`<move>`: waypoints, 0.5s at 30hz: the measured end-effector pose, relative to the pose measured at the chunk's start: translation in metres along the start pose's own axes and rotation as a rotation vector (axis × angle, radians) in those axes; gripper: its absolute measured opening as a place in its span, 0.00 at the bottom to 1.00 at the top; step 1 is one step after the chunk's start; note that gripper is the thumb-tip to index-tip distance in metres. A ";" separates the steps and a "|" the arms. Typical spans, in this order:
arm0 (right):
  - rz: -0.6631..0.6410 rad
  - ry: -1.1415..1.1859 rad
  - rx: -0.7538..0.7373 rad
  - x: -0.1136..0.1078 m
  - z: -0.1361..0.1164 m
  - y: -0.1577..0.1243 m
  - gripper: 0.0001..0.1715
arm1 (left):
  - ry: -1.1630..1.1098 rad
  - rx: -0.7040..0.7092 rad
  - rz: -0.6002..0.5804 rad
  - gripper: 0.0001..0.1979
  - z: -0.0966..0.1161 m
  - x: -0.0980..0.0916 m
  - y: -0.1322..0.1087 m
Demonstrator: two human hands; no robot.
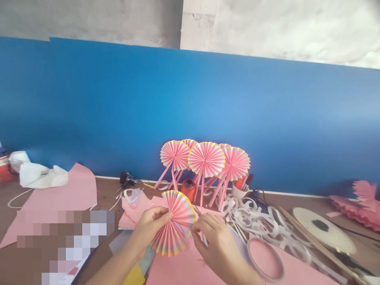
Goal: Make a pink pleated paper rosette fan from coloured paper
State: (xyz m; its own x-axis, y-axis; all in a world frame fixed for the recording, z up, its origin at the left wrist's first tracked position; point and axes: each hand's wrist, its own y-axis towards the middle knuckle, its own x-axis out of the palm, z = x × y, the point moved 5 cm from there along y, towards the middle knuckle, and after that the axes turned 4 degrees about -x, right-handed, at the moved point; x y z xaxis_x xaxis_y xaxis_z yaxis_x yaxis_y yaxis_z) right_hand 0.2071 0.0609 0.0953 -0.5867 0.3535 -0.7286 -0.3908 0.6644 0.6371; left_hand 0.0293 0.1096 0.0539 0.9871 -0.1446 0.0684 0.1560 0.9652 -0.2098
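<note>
A pink pleated paper fan (177, 221) with a yellow and pale-blue edge is spread almost into a full circle. My left hand (152, 225) pinches it at the left, thumb on the folds. At the fan's right edge is my right hand (212, 237), its fingers curled together. A thin dark piece shows by those fingers, too small to name. Behind the hands, several finished round paper fans (206, 159) on pink paper sticks lean upright. Pink paper sheets (178, 271) lie beneath my hands.
On the right are a tangle of white strips (252, 217), a tape roll (265, 259), a wooden stick (317, 241) and a round cream-coloured object (323, 229). An orange-red container (188, 190) stands behind the fan. Pink paper (68, 192) lies left. A blue panel (118, 103) rises behind the table.
</note>
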 end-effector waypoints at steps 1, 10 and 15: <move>0.008 -0.002 0.005 0.001 -0.001 -0.001 0.12 | -0.015 0.014 -0.001 0.16 0.000 0.001 0.000; 0.072 0.012 -0.001 0.005 -0.007 -0.003 0.11 | -0.091 0.063 0.082 0.15 -0.001 0.003 -0.002; 0.046 0.020 -0.005 0.003 -0.009 -0.001 0.11 | -0.075 0.086 0.048 0.15 -0.001 0.004 -0.001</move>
State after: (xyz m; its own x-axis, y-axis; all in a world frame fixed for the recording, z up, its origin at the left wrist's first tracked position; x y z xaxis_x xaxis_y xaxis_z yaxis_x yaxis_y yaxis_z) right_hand 0.1994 0.0552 0.0946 -0.6178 0.3704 -0.6937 -0.3668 0.6446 0.6708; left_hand 0.0326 0.1076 0.0532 0.9874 -0.0844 0.1340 0.1020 0.9862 -0.1303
